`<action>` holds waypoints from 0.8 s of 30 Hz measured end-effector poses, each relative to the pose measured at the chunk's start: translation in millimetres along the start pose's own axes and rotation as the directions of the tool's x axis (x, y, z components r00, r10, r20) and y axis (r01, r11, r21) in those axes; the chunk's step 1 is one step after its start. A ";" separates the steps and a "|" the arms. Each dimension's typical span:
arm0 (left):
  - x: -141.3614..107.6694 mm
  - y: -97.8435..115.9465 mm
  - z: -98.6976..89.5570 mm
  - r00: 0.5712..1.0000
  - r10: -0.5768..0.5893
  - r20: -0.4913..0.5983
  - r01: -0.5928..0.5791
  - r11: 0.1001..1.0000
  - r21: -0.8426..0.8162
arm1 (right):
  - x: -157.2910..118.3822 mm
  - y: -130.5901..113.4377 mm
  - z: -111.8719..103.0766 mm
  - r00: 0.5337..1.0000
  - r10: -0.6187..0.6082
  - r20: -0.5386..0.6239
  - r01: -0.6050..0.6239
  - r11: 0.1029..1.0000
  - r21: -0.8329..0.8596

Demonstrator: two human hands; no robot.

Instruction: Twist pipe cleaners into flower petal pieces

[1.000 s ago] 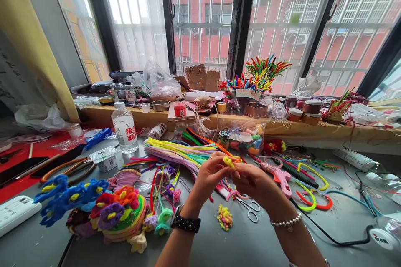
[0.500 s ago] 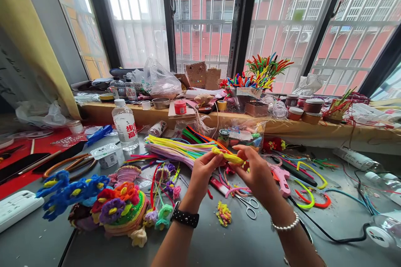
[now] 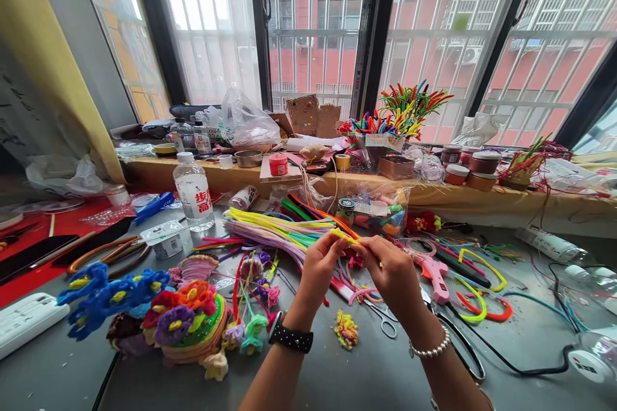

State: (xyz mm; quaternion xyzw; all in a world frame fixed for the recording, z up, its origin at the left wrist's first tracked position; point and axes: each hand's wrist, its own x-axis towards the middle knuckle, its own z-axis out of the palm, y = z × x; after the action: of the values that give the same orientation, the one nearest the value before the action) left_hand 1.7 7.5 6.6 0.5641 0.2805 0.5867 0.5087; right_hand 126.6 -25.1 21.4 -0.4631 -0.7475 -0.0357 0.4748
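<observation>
Over the middle of the grey table, my left hand and my right hand meet, fingers pinched on a folded yellow pipe cleaner. Most of it is hidden behind the fingers. Behind my left hand lies a thick bundle of pastel pipe cleaners. A small pair of scissors rests on the table below my right hand. Between my forearms sits a little heap of yellow and pink fuzzy scraps. A pink glue gun lies to the right of my right hand.
Fuzzy flowers in blue, red and purple stand at the left, near a white power strip. A clear bottle stands behind them. Loose yellow and red pipe cleaners and a black cable lie at the right.
My right hand has moved left and closed in against my left hand. Its fingers, apart before, now pinch the yellow pipe cleaner, which shows less than before.
</observation>
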 end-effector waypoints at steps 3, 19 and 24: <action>-1.0 1.1 1.0 0.999 0.050 -0.021 -0.049 0.999 0.021 | 1.6 -8.1 -0.4 0.972 0.220 0.080 -0.231 0.954 0.189; -2.1 9.1 0.8 0.999 -0.027 0.045 0.030 0.997 -0.075 | 5.2 -11.9 -2.8 0.845 0.445 0.296 -0.534 0.721 0.441; -1.7 8.0 -0.7 0.998 -0.040 0.049 0.044 0.996 -0.072 | 4.7 -14.8 -4.4 0.892 0.403 0.203 -0.449 0.837 0.311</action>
State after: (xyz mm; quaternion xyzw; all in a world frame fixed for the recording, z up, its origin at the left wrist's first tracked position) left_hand -1.5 3.5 13.0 0.5530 0.2586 0.5722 0.5476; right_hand 118.2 -32.7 33.0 -0.5273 -0.6488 0.2346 0.4960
